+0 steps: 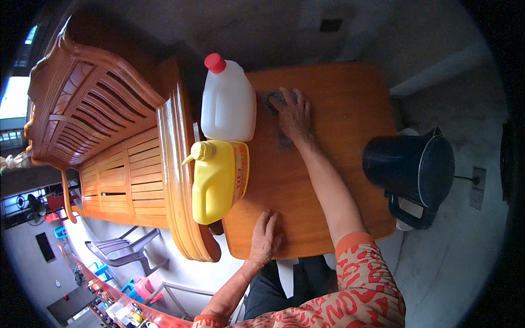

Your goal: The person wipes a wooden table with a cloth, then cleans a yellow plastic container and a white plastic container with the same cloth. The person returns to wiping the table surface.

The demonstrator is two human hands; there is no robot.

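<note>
Near the far left part of the wooden table, my right hand presses down with its fingers curled over a dark, crumpled cloth. Part of the cloth is hidden under the fingers. A darker, damp-looking patch shows on the wood just below that hand. My left hand rests on the near left edge of the tabletop, fingers stretched out and nothing in it. Along the table's left side stand a whitish plastic jug with a red cap and, nearer to me, a yellow jug with a handle.
A dark electric jug with a handle stands at the table's right edge, beside a wall outlet. A slatted wooden bench adjoins the left side, its armrest close to the jugs. Farther left is a grey plastic chair.
</note>
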